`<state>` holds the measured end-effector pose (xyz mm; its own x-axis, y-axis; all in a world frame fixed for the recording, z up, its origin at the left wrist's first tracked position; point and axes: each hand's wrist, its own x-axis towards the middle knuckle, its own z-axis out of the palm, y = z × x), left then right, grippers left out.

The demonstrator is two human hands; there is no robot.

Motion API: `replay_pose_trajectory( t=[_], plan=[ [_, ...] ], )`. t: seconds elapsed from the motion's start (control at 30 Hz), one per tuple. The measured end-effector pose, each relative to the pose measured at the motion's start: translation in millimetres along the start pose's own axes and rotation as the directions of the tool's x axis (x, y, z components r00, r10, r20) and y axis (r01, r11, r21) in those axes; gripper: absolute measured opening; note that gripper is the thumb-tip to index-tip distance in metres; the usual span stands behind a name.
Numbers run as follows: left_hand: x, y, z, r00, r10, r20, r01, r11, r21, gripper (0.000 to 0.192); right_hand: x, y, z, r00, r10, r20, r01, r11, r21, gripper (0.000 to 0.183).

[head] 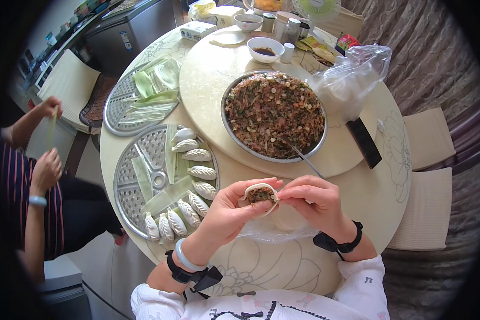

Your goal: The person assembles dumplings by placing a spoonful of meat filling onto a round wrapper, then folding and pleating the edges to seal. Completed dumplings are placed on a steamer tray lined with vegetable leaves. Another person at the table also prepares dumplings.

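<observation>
My left hand (234, 206) cradles a round dough wrapper filled with chopped meat filling (260, 195), its top still gaping. At the wrapper's right edge, the thumb and fingertips of my right hand (314, 196) pinch the dough rim. Below my hands lies a clear plastic bag (280, 228) with pale dough partly hidden in it. To the left, pleated dumplings (202, 172) curve along the edge of a perforated metal steamer tray (136, 208), resting on strips of leaf. Beyond my hands stands a large metal bowl of meat filling (274, 116) with a metal utensil handle (304, 158) leaning out.
Another steamer tray (114, 102) holds green husk leaves (156, 80). The raised turntable (200, 92) carries a bowl of dark sauce (265, 50), jars, a plastic bag (350, 80) and a black phone (364, 143). At left, another person's hands (47, 170) hold a leaf strip (53, 128).
</observation>
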<state>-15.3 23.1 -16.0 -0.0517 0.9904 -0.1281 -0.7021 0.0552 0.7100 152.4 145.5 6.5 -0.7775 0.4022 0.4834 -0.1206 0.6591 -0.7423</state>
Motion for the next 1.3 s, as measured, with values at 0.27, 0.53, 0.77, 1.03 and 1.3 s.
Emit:
replay_pose_trajectory(
  t=[0.27,0.53,0.77,1.03,1.3],
  plan=[
    [-1.8,-3.1,0.9,1.0,0.006,-0.005,-0.005,0.998,0.066,0.04,-2.0,-4.6,9.9,0.963,0.26,-0.067,-0.245,0.953,0.177,0.016],
    [-1.3,0.7,5.8,1.0,0.015,-0.007,-0.014,0.987,0.161,0.043,-1.8,1.6,9.4,0.989,0.123,-0.088,-0.117,0.991,0.067,0.016],
    [-0.1,-0.3,4.9,0.999,0.047,-0.021,-0.046,0.999,0.028,0.043,-0.8,-1.2,6.1,0.998,-0.021,-0.063,0.016,0.996,-0.083,0.019],
    [-1.7,-1.4,5.2,0.998,0.048,0.028,-0.049,0.998,0.05,0.046,-0.1,-4.3,4.7,0.999,-0.033,-0.023,0.032,0.998,-0.056,0.021],
    [-5.2,0.4,8.2,0.995,-0.037,0.092,0.046,0.994,-0.098,0.046,0.1,-2.1,6.6,0.993,0.026,-0.117,-0.026,1.0,-0.003,0.018]
  ],
)
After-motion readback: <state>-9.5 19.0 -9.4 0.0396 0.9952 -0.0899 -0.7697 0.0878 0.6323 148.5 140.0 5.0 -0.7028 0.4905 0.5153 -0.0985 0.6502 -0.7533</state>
